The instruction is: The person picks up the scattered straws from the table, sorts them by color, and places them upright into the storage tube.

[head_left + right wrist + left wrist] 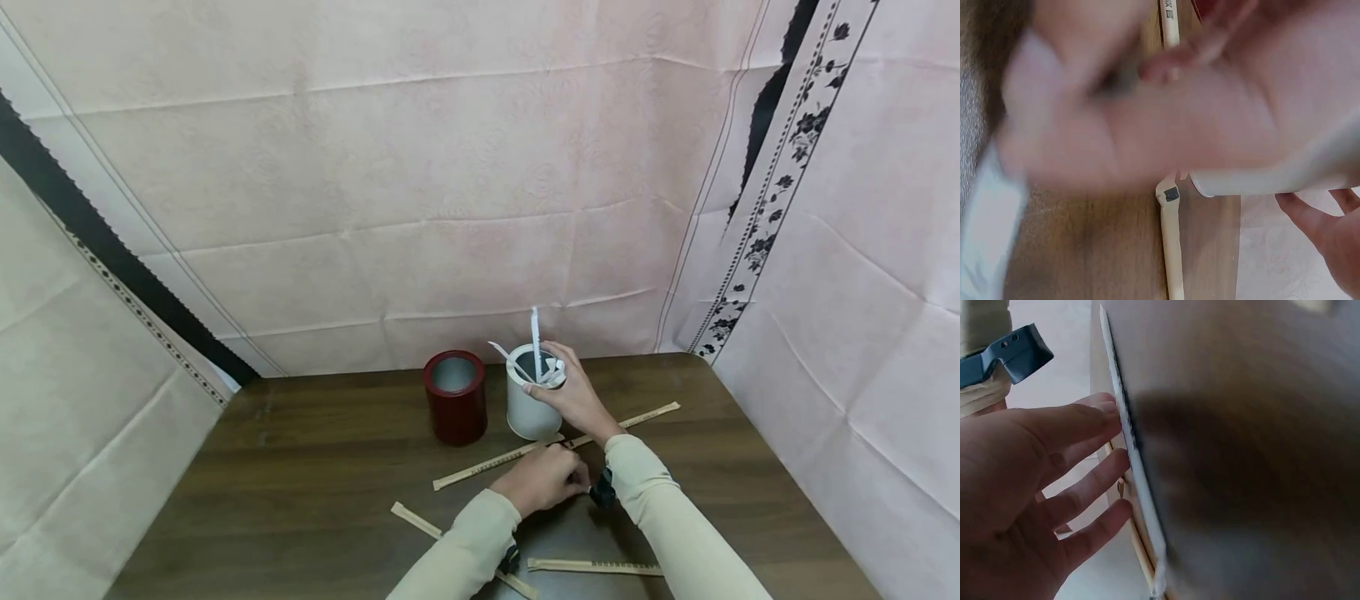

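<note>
My right hand [576,402] grips the white cylindrical cup [528,417] by its upper right side, thumb toward me. Several white paper strips [536,342] stick up from the cup, and crumpled white pieces show at its rim. Below it, my left hand [543,482] is low over the table, pinching a long thin white strip [1129,428] between thumb and finger, its other fingers spread in the left wrist view. In the right wrist view that left hand is a blur in the foreground, with the white strip [991,225] beside it.
A dark red cylindrical cup [456,408] stands left of the white one. Long beige paper packets [487,467] with dark print lie on the brown wooden table [315,467], several near my arms. Pale cloth [450,167] hangs behind and at both sides.
</note>
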The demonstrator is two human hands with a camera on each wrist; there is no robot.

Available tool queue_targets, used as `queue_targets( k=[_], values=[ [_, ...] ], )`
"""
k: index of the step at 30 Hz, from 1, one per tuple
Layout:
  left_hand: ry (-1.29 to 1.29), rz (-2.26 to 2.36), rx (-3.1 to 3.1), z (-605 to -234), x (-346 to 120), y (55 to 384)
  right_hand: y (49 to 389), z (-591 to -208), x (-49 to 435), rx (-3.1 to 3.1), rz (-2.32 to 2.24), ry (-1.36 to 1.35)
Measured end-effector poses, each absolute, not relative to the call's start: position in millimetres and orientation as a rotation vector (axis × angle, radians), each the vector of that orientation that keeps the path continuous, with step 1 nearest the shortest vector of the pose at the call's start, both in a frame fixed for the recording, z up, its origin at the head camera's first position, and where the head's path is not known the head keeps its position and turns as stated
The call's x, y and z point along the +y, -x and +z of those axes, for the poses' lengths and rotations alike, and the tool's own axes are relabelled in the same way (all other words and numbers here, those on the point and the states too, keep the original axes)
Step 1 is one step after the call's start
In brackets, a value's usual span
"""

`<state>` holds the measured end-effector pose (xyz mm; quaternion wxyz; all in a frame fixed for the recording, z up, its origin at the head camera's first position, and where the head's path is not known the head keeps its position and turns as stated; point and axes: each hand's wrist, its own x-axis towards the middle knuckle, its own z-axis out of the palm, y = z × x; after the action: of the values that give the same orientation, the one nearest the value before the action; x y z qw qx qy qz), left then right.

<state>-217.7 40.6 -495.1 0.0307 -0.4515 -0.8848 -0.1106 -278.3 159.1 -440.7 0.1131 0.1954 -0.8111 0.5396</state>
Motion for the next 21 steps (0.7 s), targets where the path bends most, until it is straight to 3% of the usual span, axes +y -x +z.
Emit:
queue_targets(
  k=[5, 21],
  values=[
    [1.349, -0.364, -2.78, -492, 24, 209, 300, -462, 164, -2.363, 1.554, -0.567],
    [1.368, 0.139, -2.622, -492, 21, 189, 303, -460, 167, -2.374, 1.525, -0.54]
  ],
)
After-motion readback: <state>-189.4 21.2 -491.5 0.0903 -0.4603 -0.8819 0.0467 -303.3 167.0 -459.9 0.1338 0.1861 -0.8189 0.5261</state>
